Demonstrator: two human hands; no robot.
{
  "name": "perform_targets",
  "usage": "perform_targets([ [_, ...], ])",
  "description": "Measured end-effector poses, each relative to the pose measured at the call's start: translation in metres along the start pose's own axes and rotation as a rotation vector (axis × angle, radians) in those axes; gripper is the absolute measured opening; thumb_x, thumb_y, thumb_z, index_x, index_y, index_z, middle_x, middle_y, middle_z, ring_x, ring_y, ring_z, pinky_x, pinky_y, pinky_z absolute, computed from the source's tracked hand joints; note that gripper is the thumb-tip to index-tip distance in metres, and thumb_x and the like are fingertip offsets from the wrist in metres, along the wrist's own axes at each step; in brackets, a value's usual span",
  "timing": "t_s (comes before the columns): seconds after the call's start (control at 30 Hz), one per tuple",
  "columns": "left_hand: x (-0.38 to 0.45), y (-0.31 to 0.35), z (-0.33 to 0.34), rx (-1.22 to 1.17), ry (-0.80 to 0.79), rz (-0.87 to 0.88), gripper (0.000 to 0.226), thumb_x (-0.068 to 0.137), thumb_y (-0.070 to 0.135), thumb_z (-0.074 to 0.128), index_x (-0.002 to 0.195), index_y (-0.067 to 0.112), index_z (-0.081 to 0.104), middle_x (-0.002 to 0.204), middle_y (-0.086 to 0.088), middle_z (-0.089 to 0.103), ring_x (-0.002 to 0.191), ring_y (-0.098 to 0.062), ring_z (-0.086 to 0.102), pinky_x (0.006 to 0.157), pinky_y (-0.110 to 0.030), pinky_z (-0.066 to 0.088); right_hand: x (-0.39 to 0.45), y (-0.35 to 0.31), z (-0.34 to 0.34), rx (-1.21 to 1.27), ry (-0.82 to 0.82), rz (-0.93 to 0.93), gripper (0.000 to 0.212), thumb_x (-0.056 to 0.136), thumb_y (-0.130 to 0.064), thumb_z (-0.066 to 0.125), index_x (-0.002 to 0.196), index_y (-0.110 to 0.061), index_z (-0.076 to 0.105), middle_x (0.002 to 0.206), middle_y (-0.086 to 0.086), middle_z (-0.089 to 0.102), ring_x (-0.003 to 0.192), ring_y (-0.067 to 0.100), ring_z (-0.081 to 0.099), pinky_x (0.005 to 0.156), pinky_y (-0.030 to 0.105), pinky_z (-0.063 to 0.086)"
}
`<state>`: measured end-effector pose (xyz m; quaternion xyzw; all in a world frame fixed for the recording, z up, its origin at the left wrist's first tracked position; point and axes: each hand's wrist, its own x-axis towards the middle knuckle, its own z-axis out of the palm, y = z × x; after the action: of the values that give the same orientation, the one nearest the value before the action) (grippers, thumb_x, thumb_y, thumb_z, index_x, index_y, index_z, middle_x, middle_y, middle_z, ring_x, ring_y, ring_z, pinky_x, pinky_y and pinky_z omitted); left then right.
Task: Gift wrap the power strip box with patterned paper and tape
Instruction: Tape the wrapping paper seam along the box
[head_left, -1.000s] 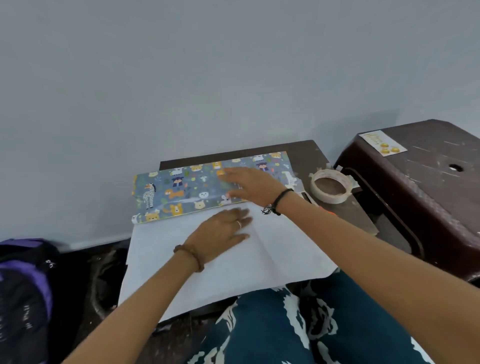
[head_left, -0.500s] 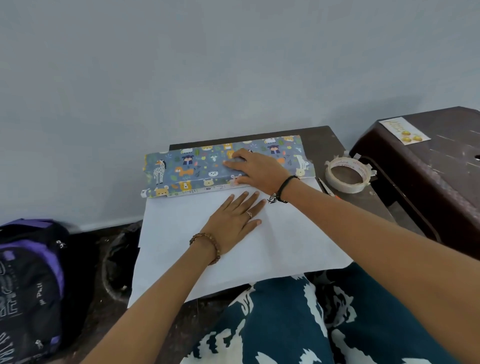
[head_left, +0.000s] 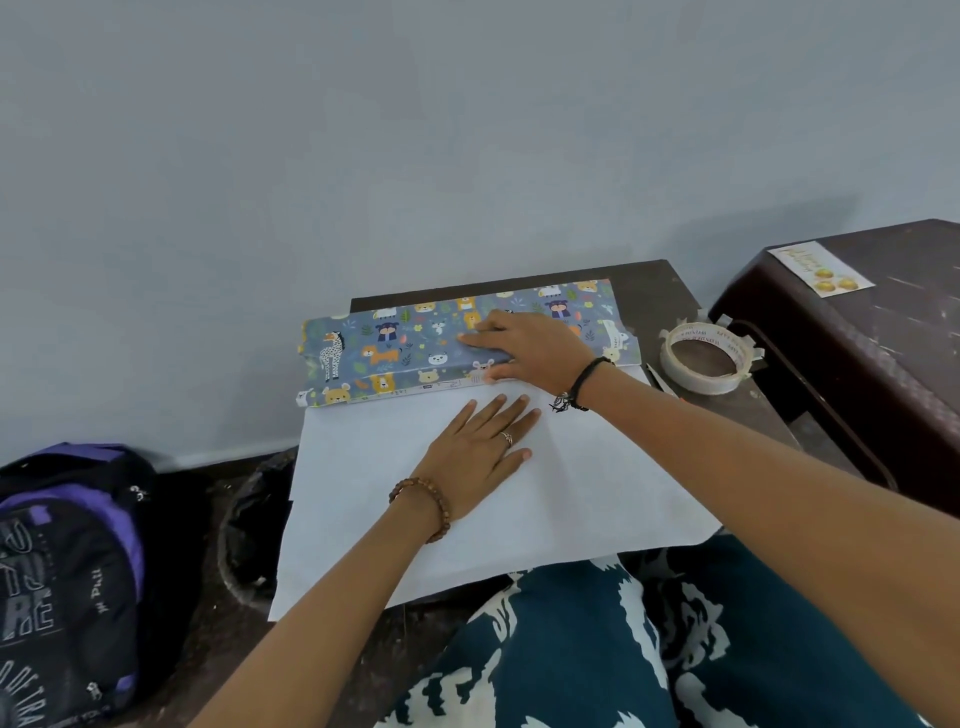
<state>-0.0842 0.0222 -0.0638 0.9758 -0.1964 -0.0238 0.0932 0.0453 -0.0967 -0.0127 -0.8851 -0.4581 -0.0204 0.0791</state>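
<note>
Head view, paper: white underside of the patterned paper (head_left: 597, 493) spreads over the bench (head_left: 670, 296).
Left hand (head_left: 480, 457): flat, fingers straight, pressing the sheet.
Right hand (head_left: 530, 348): fingers extended, holding the printed fold down on what seems the box (head_left: 395, 392).
Tape roll (head_left: 706, 358): right of the box.

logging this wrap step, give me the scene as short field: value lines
box: partly covered by patterned paper, at table's far edge
paper: white side up, spread toward the person
left hand: flat on the paper
right hand: fingers flat on the box top, thumb at its near edge
tape: roll on table, right of box
backpack: on floor, left
</note>
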Motion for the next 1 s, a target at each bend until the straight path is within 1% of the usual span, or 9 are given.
perform_targets([
  [0.07, -0.001, 0.002, -0.01, -0.103, 0.054, -0.014, 0.047, 0.099, 0.037, 0.033, 0.144, 0.025, 0.029, 0.152, 0.01, 0.022, 0.141, -0.008, 0.018, 0.115, -0.024, 0.003, -0.001, 0.003, 0.001, 0.01, 0.017, -0.005, 0.052, 0.092, -0.036, 0.052, 0.141, -0.029, 0.036, 0.136, -0.003, 0.045, 0.116, 0.017, 0.049, 0.088, 0.025, 0.04],
  [0.13, -0.001, 0.004, -0.027, -0.12, 0.261, 0.013, 0.027, 0.093, 0.029, 0.053, 0.111, 0.013, 0.065, 0.119, -0.001, 0.063, 0.111, -0.019, 0.057, 0.099, -0.033, 0.041, -0.002, 0.005, 0.004, 0.04, 0.039, -0.008, 0.052, 0.09, -0.037, 0.056, 0.139, -0.029, 0.04, 0.137, -0.005, 0.047, 0.119, 0.016, 0.048, 0.089, 0.022, 0.036],
  [0.23, 0.01, -0.008, -0.055, 0.034, 0.52, -0.021, 0.011, 0.082, 0.02, 0.068, 0.08, 0.01, 0.066, 0.081, -0.005, 0.066, 0.074, -0.026, 0.061, 0.065, -0.031, 0.041, -0.003, 0.008, 0.005, 0.143, 0.059, 0.034, 0.053, 0.086, -0.03, 0.063, 0.135, -0.025, 0.045, 0.133, -0.004, 0.053, 0.118, 0.017, 0.05, 0.089, 0.026, 0.039],
  [0.37, 0.036, -0.04, -0.076, 0.068, 0.177, -0.206, 0.052, 0.09, 0.027, 0.056, 0.136, 0.009, 0.041, 0.142, -0.011, 0.04, 0.129, -0.025, 0.038, 0.102, -0.035, 0.033, -0.007, 0.015, -0.001, 0.301, -0.015, 0.094, 0.053, 0.086, -0.026, 0.064, 0.132, -0.018, 0.041, 0.125, 0.001, 0.057, 0.111, 0.023, 0.053, 0.083, 0.033, 0.044],
  [0.43, 0.044, -0.049, -0.079, 0.07, 0.0, -0.283, 0.061, 0.093, 0.028, 0.052, 0.146, 0.012, 0.024, 0.154, -0.006, 0.021, 0.138, -0.023, 0.027, 0.108, -0.034, 0.027, -0.009, 0.018, -0.003, 0.285, -0.067, 0.08, 0.052, 0.089, -0.025, 0.059, 0.137, -0.021, 0.038, 0.127, 0.003, 0.055, 0.11, 0.022, 0.05, 0.087, 0.034, 0.039],
  [0.63, 0.044, -0.045, -0.065, 0.187, -0.039, -0.319, 0.061, 0.098, 0.027, 0.042, 0.148, 0.01, 0.011, 0.156, -0.008, 0.008, 0.143, -0.023, 0.013, 0.113, -0.035, 0.011, -0.036, 0.024, 0.012, -0.146, -0.004, 0.005, 0.053, 0.101, -0.025, 0.035, 0.148, -0.021, 0.012, 0.157, -0.002, 0.009, 0.143, 0.012, 0.011, 0.115, 0.033, 0.003],
  [0.87, 0.041, -0.046, -0.055, 0.373, -0.061, -0.29, 0.067, 0.098, 0.028, 0.041, 0.148, 0.01, 0.0, 0.156, -0.013, 0.005, 0.143, -0.027, 0.009, 0.115, -0.042, 0.012, -0.053, 0.009, 0.018, -0.196, 0.066, 0.146, 0.059, 0.098, -0.022, 0.039, 0.148, -0.014, 0.009, 0.156, 0.001, 0.01, 0.144, 0.015, 0.009, 0.116, 0.036, -0.003],
  [0.93, 0.036, -0.043, -0.054, 0.445, 0.045, -0.209, 0.063, 0.096, 0.017, 0.048, 0.147, 0.004, 0.013, 0.152, -0.019, 0.02, 0.139, -0.031, 0.025, 0.111, -0.044, 0.024, -0.054, 0.004, 0.019, -0.199, 0.109, 0.141, 0.058, 0.097, -0.021, 0.04, 0.148, -0.013, 0.013, 0.156, 0.003, 0.013, 0.143, 0.016, 0.012, 0.116, 0.037, -0.003],
  [1.0, 0.028, -0.038, -0.055, 0.505, 0.205, -0.058, 0.061, 0.073, -0.002, 0.073, 0.128, -0.006, 0.049, 0.126, -0.026, 0.055, 0.111, -0.036, 0.058, 0.089, -0.046, 0.049, -0.053, 0.0, 0.017, -0.223, 0.146, 0.13, 0.058, 0.096, -0.022, 0.041, 0.148, -0.013, 0.016, 0.155, 0.004, 0.016, 0.143, 0.016, 0.014, 0.116, 0.038, -0.002],
])
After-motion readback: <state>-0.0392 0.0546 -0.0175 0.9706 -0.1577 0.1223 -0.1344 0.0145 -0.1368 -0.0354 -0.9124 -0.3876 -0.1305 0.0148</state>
